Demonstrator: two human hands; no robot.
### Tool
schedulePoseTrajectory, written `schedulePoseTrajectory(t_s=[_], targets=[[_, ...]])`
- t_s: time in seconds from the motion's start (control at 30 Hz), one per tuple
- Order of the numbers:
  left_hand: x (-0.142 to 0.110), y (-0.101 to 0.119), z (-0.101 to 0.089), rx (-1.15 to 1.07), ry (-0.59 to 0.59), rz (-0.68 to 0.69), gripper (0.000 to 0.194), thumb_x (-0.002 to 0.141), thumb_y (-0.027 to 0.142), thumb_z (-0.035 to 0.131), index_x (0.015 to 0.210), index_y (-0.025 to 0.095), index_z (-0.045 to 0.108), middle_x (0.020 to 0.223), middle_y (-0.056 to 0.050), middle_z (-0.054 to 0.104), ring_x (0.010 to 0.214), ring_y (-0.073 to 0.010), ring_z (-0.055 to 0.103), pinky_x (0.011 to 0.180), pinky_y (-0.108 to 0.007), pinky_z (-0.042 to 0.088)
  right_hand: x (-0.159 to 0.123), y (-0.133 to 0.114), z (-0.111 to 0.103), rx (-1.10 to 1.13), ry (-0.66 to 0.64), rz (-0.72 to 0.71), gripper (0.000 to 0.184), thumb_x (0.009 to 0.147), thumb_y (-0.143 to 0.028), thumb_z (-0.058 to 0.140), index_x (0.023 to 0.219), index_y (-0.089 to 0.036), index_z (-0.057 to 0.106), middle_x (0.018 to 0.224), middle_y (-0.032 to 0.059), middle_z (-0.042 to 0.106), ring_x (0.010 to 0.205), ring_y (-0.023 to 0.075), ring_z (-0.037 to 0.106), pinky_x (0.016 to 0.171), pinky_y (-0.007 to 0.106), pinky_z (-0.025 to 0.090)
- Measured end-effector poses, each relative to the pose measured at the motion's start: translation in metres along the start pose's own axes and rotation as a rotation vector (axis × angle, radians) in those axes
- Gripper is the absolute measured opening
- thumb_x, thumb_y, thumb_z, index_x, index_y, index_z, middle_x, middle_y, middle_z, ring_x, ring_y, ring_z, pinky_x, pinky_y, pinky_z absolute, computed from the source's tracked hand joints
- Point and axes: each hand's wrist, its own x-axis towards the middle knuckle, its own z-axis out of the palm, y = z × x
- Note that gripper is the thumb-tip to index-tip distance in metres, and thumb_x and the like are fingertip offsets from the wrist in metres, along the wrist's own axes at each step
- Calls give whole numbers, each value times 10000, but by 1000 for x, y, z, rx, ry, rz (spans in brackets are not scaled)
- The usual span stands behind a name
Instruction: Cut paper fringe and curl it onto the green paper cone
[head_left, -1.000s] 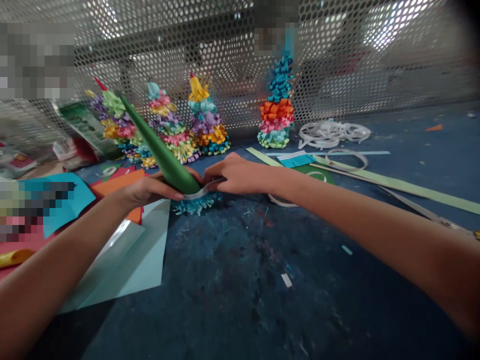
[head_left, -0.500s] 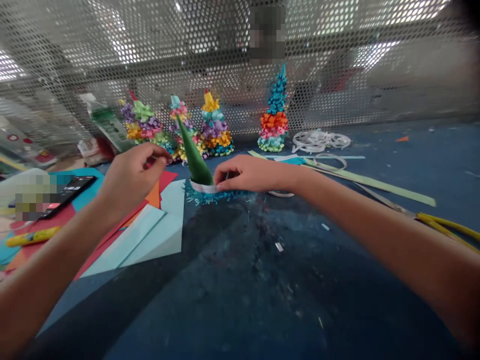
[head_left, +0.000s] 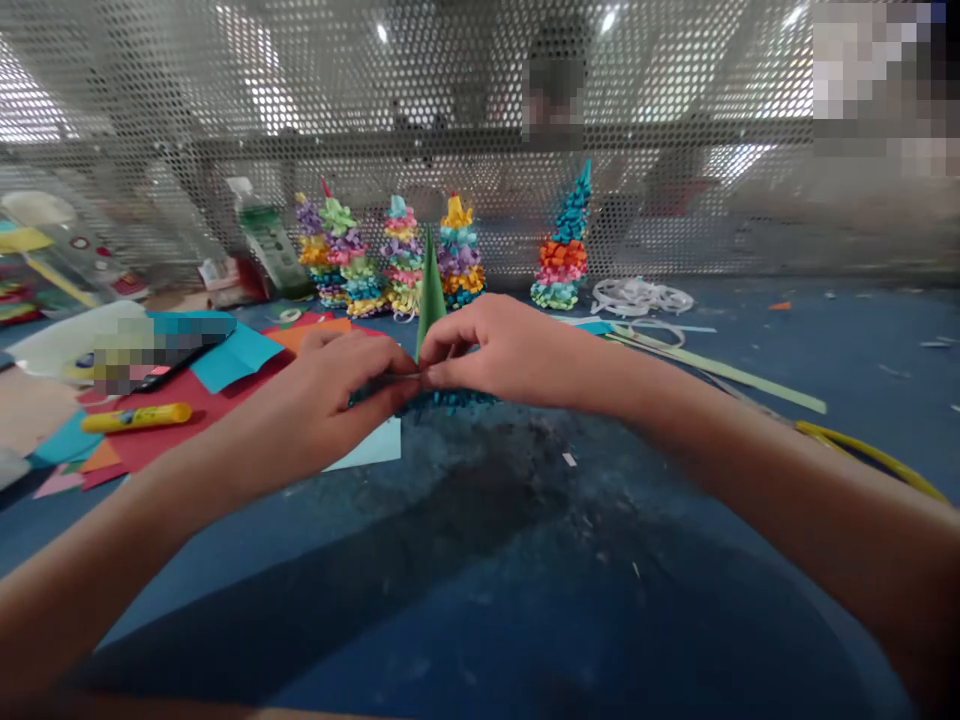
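Green paper cone [head_left: 430, 295] stands upright with its tip up, between the two hands and held at its base, where the fingertips of both meet. The left hand [head_left: 337, 395] and the right hand [head_left: 510, 350] are both closed in a pinch on that base, palms toward each other, with the cone rising just above the knuckles. Below the hands, a teal paper fringe [head_left: 450, 400] shows, partly hidden by the fingers. All of this sits on a worn blue surface [head_left: 480, 620], with a perforated metal screen [head_left: 480, 80] behind it. To the left of the hands lie four overlapping paper sheets: one red sheet [head_left: 180, 445], one teal sheet [head_left: 232, 357], one orange sheet [head_left: 307, 335] and one pale blue sheet [head_left: 367, 445]. Four paper-curl cones stand in a row beyond the hands: three close together behind the green one, and a fourth, the tallest cone [head_left: 562, 240], farther right. One plastic bottle [head_left: 268, 245] stands left of the row. To the right lie one pale green paper strip [head_left: 720, 370] and one bundle of white paper loops [head_left: 641, 296]. One yellow glue stick [head_left: 136, 417] rests on the red sheet, and small paper scraps [head_left: 570, 459] dot the surface.
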Motion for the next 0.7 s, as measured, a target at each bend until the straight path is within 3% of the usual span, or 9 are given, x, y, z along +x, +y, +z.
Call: schedulePoseTrajectory(t_s=[0.13,0.33,0.57,0.7], targets=[[-16,9,-6,-27,90,64,207,930,487,540,822,327,613,730,34,661,706,-228,569,831,-389,364,2,-14,1,259,-50,86,92,770,-131,663,695,-170,698,676,-33,580,673,126,488,640,298,348],[-35,21,0,-5,292,251,147,962,178,563,841,259,580,779,36,660,716,-182,560,748,-386,345,-6,-17,18,745,-30,169,86,628,-214,784,640,-185,704,676,-41,638,681,119,524,669,276,381],[-41,29,20,-19,448,313,171,942,66,571,856,213,565,803,10,666,738,-164,587,726,-383,374,-22,-20,43,952,155,349,143,545,-253,829,587,-207,699,632,-44,616,617,116,498,640,281,384],[-45,32,24,63,554,394,167,891,41,593,897,207,596,829,-16,705,711,-179,614,708,-394,386,-29,-28,53,1011,228,358,171,530,-259,844,551,-204,683,598,-49,602,610,115,489,641,274,377]])
